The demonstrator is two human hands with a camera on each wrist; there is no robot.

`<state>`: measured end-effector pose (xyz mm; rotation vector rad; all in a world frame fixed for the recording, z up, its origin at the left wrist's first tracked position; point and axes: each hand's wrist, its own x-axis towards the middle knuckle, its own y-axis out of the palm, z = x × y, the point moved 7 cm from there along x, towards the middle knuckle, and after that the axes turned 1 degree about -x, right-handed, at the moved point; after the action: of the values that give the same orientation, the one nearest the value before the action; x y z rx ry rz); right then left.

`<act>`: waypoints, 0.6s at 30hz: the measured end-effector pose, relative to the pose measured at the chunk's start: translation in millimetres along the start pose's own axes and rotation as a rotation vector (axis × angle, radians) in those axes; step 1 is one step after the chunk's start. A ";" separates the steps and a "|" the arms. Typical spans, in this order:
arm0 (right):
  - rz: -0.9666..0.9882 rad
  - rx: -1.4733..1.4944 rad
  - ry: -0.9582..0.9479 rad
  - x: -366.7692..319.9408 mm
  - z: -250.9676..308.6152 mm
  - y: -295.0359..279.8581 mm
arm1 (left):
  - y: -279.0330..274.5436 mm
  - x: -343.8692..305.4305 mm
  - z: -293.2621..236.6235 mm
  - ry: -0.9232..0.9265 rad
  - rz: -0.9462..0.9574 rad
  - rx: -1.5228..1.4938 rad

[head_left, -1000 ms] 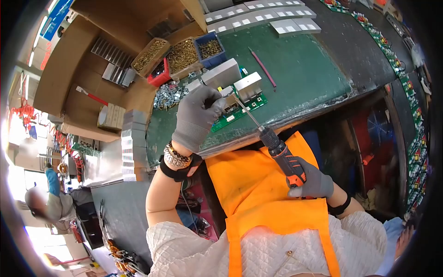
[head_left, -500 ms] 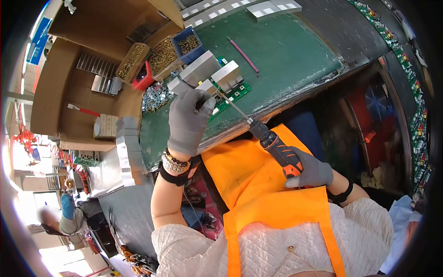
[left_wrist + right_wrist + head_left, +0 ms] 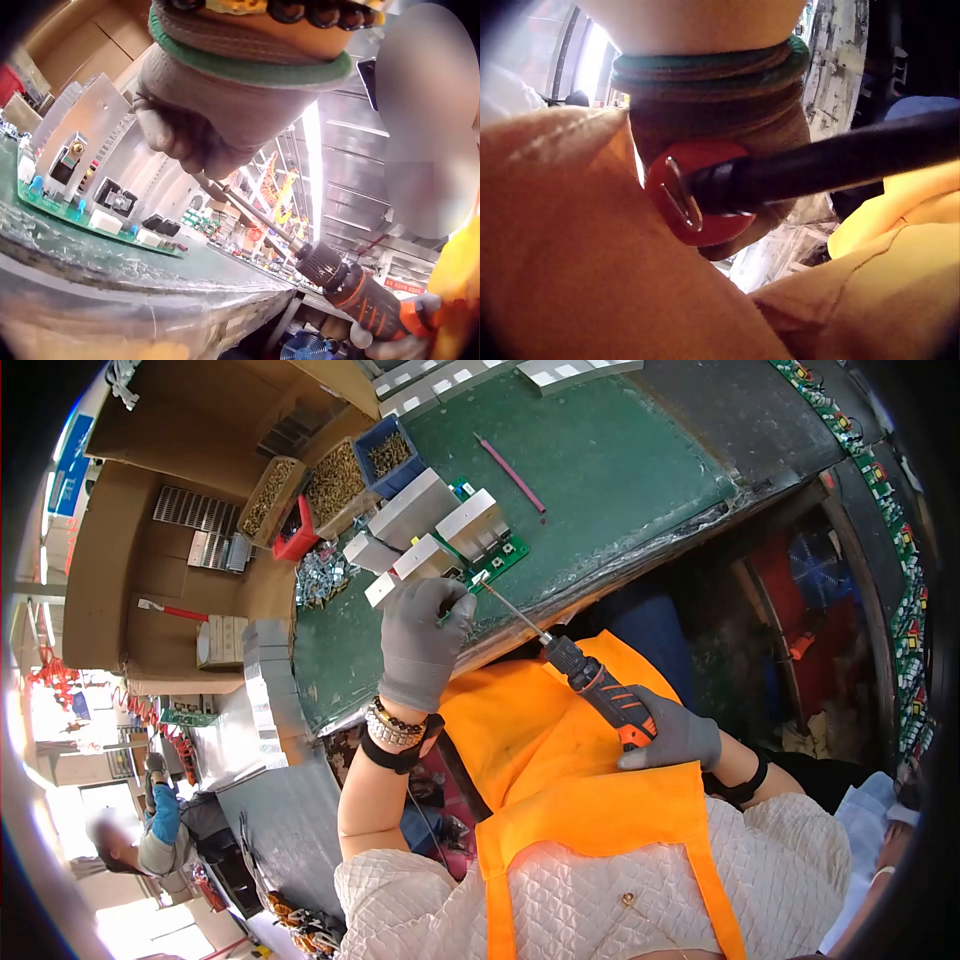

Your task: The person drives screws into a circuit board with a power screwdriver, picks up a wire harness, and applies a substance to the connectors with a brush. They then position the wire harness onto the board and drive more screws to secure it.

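Observation:
My gloved left hand (image 3: 425, 640) is at the near edge of the green bench top, fingers curled and pinching a small metal piece (image 3: 480, 577) at the tip of the driver bit. In my gloved right hand (image 3: 682, 735) I grip a black and orange electric screwdriver (image 3: 600, 695), its long bit slanting up to my left fingertips. Just past them lies a green circuit board (image 3: 514, 554) carrying upright silver heatsinks (image 3: 413, 508). In the left wrist view, a brass screw (image 3: 76, 148) fixes a part to one heatsink. The right wrist view shows the screwdriver's red end cap (image 3: 694, 191) and black cord (image 3: 825, 161).
Bins of brass screws (image 3: 335, 482), one blue bin (image 3: 390, 457) and a red bin (image 3: 295, 530) stand behind the board, beside loose metal clips (image 3: 320, 575). A purple pen (image 3: 510, 475) lies on the bench. A cardboard box (image 3: 95, 580) stands left; other boards (image 3: 880, 490) line the right.
The head view has shifted, moving the bench scene left in the picture. The left hand and bit tip have drawn back from the board toward the bench's near edge. The right hand keeps its grip.

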<state>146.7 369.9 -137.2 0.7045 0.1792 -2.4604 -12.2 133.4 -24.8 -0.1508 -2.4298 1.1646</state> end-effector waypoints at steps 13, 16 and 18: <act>0.022 0.040 -0.019 0.4 -6.6 -4.1 | 7.3 -1.0 -6.1 0.005 0.023 0.047; 0.018 0.035 -0.034 0.7 -7.9 -4.8 | 9.6 -0.6 -4.0 -0.016 0.033 0.022; 0.023 0.041 -0.020 -0.3 -5.0 -5.7 | 10.6 0.0 -4.0 -0.022 0.032 0.014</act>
<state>146.0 376.2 -141.5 0.6947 0.1130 -2.4549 -11.4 143.0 -30.7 -0.1746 -2.4462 1.2034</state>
